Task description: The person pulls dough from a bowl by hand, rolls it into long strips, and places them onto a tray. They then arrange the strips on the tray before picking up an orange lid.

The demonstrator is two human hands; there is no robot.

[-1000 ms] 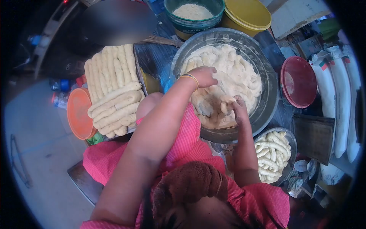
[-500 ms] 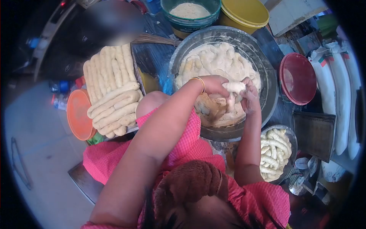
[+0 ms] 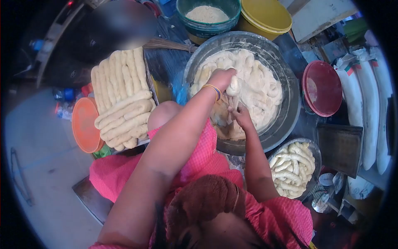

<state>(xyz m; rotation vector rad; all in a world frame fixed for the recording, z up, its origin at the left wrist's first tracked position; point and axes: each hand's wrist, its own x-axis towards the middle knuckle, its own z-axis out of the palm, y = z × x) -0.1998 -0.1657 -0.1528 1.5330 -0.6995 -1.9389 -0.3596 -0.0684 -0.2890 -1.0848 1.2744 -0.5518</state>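
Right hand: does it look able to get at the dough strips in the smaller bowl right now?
Likely yes. The right hand is over the big basin, close to the dough; the dough strips lie uncovered in the smaller bowl nearby. Only the basin's rim seems to stand between.

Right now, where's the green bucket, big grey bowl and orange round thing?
Green bucket (image 3: 210, 28), head view: outer wall.
Big grey bowl (image 3: 291, 93), head view: inner wall.
Orange round thing (image 3: 84, 124), head view: middle.

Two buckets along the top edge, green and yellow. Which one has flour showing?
The green bucket, left of the yellow one: pale flour shows inside, while the yellow one shows only yellow.
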